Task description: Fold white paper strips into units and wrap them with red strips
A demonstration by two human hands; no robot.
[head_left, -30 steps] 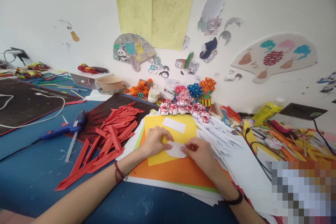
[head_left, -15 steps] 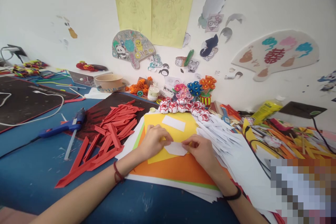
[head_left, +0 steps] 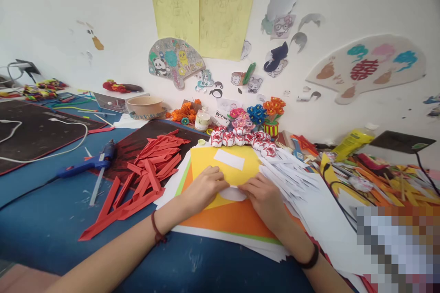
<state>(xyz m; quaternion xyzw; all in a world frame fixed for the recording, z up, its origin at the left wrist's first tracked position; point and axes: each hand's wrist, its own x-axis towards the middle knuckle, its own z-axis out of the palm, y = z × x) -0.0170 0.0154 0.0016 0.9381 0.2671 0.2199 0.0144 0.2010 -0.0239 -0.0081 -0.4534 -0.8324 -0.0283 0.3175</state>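
One blue table (head_left: 41,210), by my remote count. One orange sheet (head_left: 227,220), stacked; one yellow sheet (head_left: 237,175) above it. One heap of red strips (head_left: 151,171) — folding looks done. Two hands, left hand (head_left: 205,190) and right hand (head_left: 264,198), both pinched narrow. One white rectangle (head_left: 229,159), flat, unfolded. One white slip (head_left: 233,193) between the fingertips — I judge it part-folded.

fingers (head_left: 220,184) hide part of the held paper (head_left: 233,193), and both yellow drawings (head_left: 177,9) are cropped.
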